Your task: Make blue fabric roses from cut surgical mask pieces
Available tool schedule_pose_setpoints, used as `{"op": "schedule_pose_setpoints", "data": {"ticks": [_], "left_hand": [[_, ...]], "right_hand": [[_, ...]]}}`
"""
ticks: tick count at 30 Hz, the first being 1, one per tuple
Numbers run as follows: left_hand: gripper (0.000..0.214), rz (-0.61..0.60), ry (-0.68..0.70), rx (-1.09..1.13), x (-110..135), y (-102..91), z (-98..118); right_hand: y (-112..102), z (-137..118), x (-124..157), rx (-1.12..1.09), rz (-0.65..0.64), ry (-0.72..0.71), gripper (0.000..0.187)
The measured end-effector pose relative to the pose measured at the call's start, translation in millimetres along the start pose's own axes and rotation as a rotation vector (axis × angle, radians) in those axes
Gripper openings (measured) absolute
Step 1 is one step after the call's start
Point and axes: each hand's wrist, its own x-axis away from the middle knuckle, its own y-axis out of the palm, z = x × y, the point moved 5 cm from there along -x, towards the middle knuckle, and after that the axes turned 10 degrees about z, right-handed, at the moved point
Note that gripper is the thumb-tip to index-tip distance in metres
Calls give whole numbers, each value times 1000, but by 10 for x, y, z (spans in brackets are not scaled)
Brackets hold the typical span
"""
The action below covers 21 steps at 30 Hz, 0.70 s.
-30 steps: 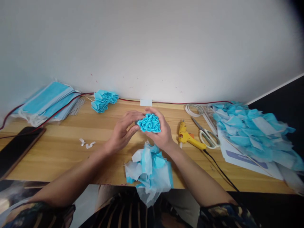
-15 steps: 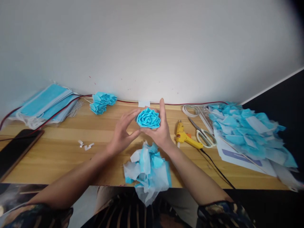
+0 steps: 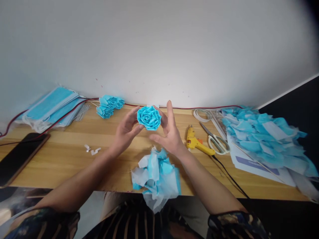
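Observation:
A blue rose-shaped flower (image 3: 149, 118) made of folded mask fabric is held up above the wooden desk (image 3: 62, 159). My left hand (image 3: 126, 131) grips it from the left and below, thumb and fingers closed on its base. My right hand (image 3: 169, 132) is just right of the flower, fingers stretched out and spread, the fingertips close to or touching its back. A heap of blue and white fabric scraps (image 3: 157, 176) lies at the near desk edge under my hands.
A yellow glue gun (image 3: 196, 142) with a black cord and scissors (image 3: 216, 141) lie to the right, with a large pile of cut blue pieces (image 3: 264, 136) beyond. Finished blue flowers (image 3: 108, 104), stacked face masks (image 3: 50, 106) and a phone (image 3: 20, 156) are on the left.
The flower has been lifted and shifted left, its face turned toward me. My right hand opened from cupping it, and the left hand now carries it.

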Motion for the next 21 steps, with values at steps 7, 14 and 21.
{"op": "schedule_pose_setpoints", "data": {"ticks": [7,14,21], "left_hand": [[44,-23,61,-129,1,-28,57],[86,-69,234,-353,67,8,27],[71,60,77,-266,67,-83,-70]], "right_hand": [[-57,84,-24,5,106,38,113],[-56,44,-21,57,158,37,121],[-127,-41,-82,150,3,-37,123]]}}
